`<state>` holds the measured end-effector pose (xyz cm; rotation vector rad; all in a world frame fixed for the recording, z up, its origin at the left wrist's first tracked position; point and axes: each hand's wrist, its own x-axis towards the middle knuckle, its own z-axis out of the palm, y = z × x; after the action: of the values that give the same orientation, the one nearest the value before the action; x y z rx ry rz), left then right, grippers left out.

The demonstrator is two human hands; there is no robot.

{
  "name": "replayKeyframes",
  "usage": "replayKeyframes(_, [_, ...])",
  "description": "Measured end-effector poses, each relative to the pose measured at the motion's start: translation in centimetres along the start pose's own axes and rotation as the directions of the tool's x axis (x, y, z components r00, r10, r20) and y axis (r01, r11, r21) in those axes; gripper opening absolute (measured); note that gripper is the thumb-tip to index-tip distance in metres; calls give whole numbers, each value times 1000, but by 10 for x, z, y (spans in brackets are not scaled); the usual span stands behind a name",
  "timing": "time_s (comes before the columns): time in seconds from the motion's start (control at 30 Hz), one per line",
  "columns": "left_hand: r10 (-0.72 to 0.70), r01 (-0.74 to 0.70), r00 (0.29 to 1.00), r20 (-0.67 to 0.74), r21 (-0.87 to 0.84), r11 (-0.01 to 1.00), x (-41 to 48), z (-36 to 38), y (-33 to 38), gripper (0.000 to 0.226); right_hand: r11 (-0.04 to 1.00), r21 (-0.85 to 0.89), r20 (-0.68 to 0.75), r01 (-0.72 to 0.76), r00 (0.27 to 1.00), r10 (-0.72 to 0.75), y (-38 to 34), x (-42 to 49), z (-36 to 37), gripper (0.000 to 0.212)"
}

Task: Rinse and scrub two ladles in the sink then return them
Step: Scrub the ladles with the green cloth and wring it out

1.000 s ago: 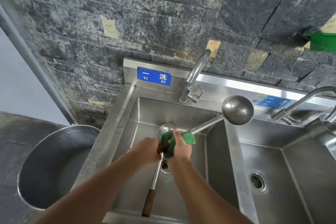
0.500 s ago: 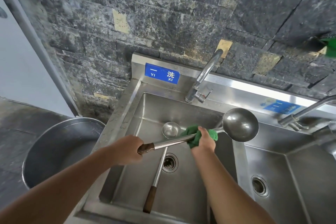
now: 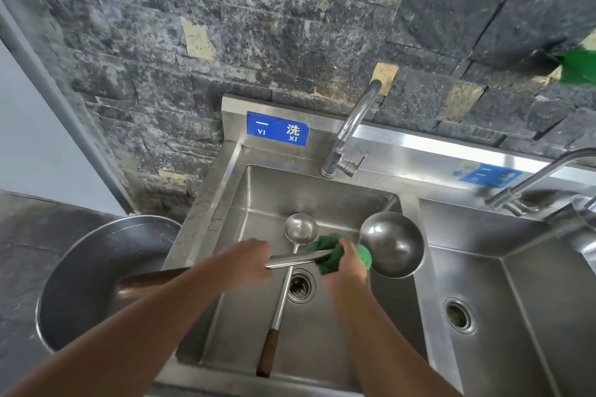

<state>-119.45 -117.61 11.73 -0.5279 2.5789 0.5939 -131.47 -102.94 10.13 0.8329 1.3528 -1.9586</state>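
Over the drain (image 3: pixel 300 287), left hand (image 3: pixel 248 263) grips large ladle (image 3: pixel 392 243) steady; right hand (image 3: pixel 350 263) clenches cloth (image 3: pixel 326 264) round its shaft to scrub.

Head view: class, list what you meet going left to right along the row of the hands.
Round steel tub → left hand → small ladle's bowl → right hand → large ladle's bowl → right basin's drain.

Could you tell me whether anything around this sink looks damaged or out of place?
The wall behind the sink has tan patches where its dark facing looks chipped away. Otherwise nothing stands out: the small ladle lies in the sink, and the big ladle and cloth are held over it.
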Motion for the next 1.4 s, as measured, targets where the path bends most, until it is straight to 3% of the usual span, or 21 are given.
replayKeyframes(0.17, [-17, 67, 986, 163, -307, 949, 22, -5, 40, 16, 997, -35, 152, -62, 986, 67, 34, -12, 6, 40])
replayKeyframes(0.27, [12, 66, 983, 183, -415, 908, 21, -1, 39, 29, 984, -172, 194, -47, 978, 81, 21, -9, -10, 40])
replayKeyframes(0.37, [-21, 44, 997, 81, -296, 954, 18, -2, 40, 35, 952, -300, 154, -62, 982, 113, 2, -10, -29, 38])
replayKeyframes(0.53, [-31, 31, 1000, 3, -78, 996, 18, -3, 23, 33, 956, -294, 337, 3, 936, 100, -26, -4, -57, 65])
replayKeyframes(0.63, [-23, 24, 999, 29, -38, 999, 13, 0, 18, 34, 967, -239, 393, 92, 919, 10, -49, -9, -51, 40])
replayKeyframes(0.67, [-18, 20, 999, 32, -43, 999, 11, 0, 18, 35, 941, -295, 369, 169, 928, -51, -55, -8, -47, 29])
replayKeyframes(0.7, [-13, 15, 999, 37, -48, 999, 10, -1, 18, 35, 857, -423, 347, 295, 926, -148, -62, -5, -43, 29])
replayKeyframes(0.77, [6, -5, 999, 36, -31, 1000, 6, -4, 20, 36, 519, -688, 402, 508, 862, -310, -71, -1, -38, 45])
replayKeyframes(0.9, [38, -38, 999, -20, 9, 999, 0, -10, 23, 39, 8, -809, 548, 588, 758, -353, -60, 7, -41, 50])
replayKeyframes(0.93, [48, -48, 998, -35, 4, 999, -1, -11, 25, 40, -178, -789, 604, 588, 692, -395, -52, 10, -43, 50])
replayKeyframes(1.0, [71, -72, 996, -46, -7, 997, -2, -12, 28, 39, -487, -704, 709, 517, 480, -516, -39, 20, -48, 49])
replayKeyframes(1.07, [89, -90, 995, -49, -16, 996, -4, -14, 30, 36, -527, -697, 705, 487, 331, -627, -39, 19, -48, 55])
replayKeyframes(1.17, [95, -95, 994, -46, 4, 995, -7, -18, 27, 36, -491, -671, 684, 556, 208, -700, -49, 13, -52, 62])
replayKeyframes(1.23, [102, -102, 994, -48, 18, 995, -9, -19, 25, 36, -603, -584, 766, 543, 123, -631, -53, 18, -59, 52])
replayKeyframes(1.33, [112, -111, 992, -56, 33, 993, -10, -17, 28, 39, -718, -455, 883, 527, 159, -443, -47, 32, -70, 49])
replayKeyframes(1.4, [113, -111, 991, -73, 32, 993, -9, -14, 31, 39, -693, -444, 892, 568, 210, -399, -37, 37, -75, 43])
